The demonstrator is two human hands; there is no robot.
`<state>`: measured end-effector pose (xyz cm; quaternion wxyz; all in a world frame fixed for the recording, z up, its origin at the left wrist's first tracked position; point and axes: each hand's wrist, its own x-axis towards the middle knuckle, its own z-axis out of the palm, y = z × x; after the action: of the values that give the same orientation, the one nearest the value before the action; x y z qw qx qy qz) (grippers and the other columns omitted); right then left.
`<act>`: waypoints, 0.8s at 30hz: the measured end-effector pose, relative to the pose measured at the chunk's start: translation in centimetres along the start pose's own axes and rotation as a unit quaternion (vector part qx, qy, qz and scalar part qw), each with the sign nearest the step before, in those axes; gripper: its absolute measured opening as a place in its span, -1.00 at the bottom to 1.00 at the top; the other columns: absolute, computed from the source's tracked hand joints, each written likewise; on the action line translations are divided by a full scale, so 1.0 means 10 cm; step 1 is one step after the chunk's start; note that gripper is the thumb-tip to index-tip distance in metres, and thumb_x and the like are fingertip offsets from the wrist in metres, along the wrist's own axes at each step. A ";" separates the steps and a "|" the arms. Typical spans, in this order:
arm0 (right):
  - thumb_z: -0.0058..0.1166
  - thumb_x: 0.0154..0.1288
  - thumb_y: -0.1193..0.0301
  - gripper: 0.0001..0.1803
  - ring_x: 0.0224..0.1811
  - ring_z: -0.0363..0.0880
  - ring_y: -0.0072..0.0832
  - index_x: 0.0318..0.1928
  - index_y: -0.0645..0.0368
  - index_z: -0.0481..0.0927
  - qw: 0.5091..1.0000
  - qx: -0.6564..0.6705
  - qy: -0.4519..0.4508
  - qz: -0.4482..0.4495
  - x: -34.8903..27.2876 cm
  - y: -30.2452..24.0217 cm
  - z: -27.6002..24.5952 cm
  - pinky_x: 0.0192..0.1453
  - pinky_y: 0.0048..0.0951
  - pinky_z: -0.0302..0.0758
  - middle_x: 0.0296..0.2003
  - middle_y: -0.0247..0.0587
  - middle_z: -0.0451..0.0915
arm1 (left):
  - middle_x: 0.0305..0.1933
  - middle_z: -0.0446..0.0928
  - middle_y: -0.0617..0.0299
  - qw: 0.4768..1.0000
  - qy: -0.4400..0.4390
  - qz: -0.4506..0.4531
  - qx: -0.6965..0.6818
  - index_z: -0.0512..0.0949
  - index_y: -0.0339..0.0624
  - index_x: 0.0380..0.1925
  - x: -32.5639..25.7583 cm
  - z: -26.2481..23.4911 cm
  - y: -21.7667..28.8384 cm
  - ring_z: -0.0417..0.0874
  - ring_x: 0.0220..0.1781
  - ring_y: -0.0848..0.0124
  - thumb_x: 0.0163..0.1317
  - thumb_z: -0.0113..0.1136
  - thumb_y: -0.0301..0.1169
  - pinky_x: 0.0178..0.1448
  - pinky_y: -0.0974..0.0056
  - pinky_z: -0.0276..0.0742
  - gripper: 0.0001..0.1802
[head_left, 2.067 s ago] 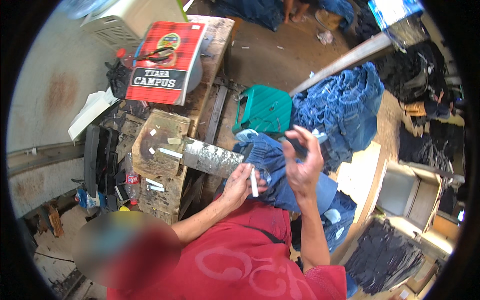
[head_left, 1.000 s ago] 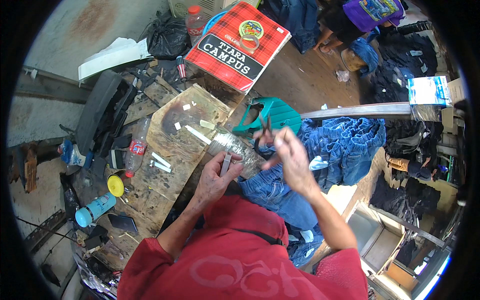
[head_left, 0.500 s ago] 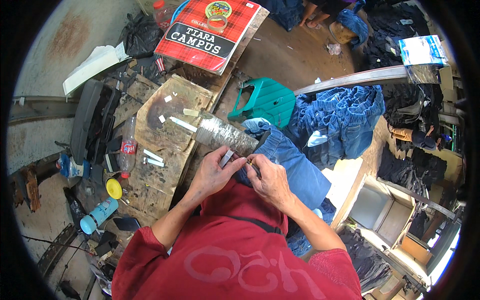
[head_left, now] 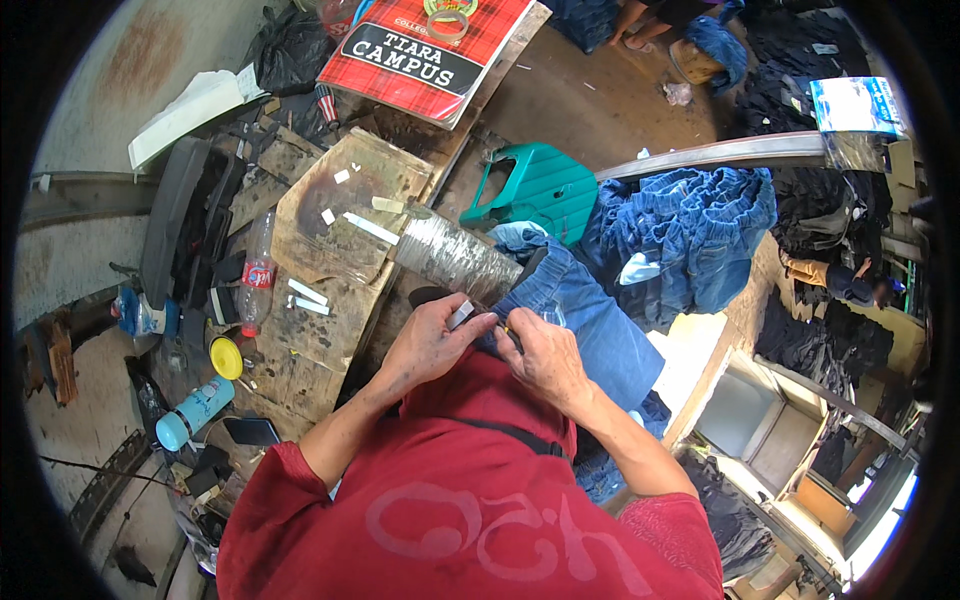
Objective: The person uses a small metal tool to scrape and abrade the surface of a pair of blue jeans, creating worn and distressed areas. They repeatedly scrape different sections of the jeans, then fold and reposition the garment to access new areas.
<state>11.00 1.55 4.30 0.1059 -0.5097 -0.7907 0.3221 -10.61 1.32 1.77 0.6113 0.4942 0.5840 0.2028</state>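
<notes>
In front of my red shirt, my left hand [head_left: 432, 340] is closed, pinching a small pale grey strip [head_left: 460, 314] between thumb and fingers. My right hand [head_left: 548, 358] is closed close beside it, the fingertips of both nearly meeting. Something tiny, dark and yellowish shows at the right fingertips, too small to make out. Just beyond the hands a board wrapped in shiny silver tape [head_left: 450, 258] juts from the table. Blue denim with a gathered waistband [head_left: 590, 315] lies against the board's near end and beside my right hand.
Left, a worn wooden table [head_left: 300, 365] bears white strips [head_left: 308, 297], a plastic bottle [head_left: 257, 275], a yellow lid [head_left: 226, 357], a blue flask [head_left: 195, 412] and a red plaid book [head_left: 430, 55]. A green stool [head_left: 540, 195] and piled jeans [head_left: 690, 235] stand right. Another person [head_left: 640, 25] is far off.
The view has shifted slightly, so the table and book sit a little differently in the picture. Both hands keep their pinching grip close together, the right fingers curling a bit more.
</notes>
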 end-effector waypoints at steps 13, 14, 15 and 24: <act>0.17 0.59 0.31 -0.75 -0.30 0.66 0.25 -0.16 0.21 0.44 0.997 0.063 -0.011 0.046 -0.36 0.07 0.27 -0.30 0.18 0.58 -0.29 0.12 0.63 | -0.44 0.61 0.41 0.991 -0.067 -0.050 -0.106 0.78 -0.27 -0.23 -0.05 0.21 -0.33 0.42 -0.34 0.64 0.51 0.40 -0.18 -0.26 0.30 0.42 -0.67; 0.17 0.59 0.31 -0.75 -0.30 0.66 0.26 -0.15 0.21 0.44 0.997 0.061 -0.012 0.050 -0.37 0.08 0.28 -0.30 0.18 0.58 -0.29 0.12 0.63 | -0.41 0.63 0.45 0.990 -0.069 -0.055 -0.107 0.77 -0.25 -0.24 -0.06 0.21 -0.32 0.45 -0.33 0.66 0.52 0.40 -0.21 -0.25 0.34 0.43 -0.70; 0.16 0.59 0.31 -0.75 -0.30 0.67 0.26 -0.15 0.21 0.44 0.997 0.062 -0.011 0.051 -0.39 0.08 0.28 -0.30 0.18 0.58 -0.28 0.13 0.64 | -0.38 0.65 0.49 0.990 -0.071 -0.059 -0.108 0.77 -0.23 -0.26 -0.07 0.22 -0.32 0.47 -0.32 0.69 0.53 0.39 -0.23 -0.24 0.39 0.44 -0.72; 0.14 0.61 0.31 -0.78 -0.29 0.68 0.24 -0.12 0.19 0.45 0.997 0.052 -0.015 0.055 -0.43 0.05 0.30 -0.29 0.18 0.61 -0.24 0.11 0.67 | -0.33 0.70 0.46 0.985 -0.070 -0.107 -0.119 0.80 -0.21 -0.18 -0.15 0.33 -0.43 0.50 -0.29 0.68 0.52 0.40 -0.21 -0.20 0.37 0.48 -0.73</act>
<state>11.84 -3.28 2.38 0.1025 -0.5411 -0.7451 0.3761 -9.32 -2.96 -1.69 0.7234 0.3657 0.5607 0.1687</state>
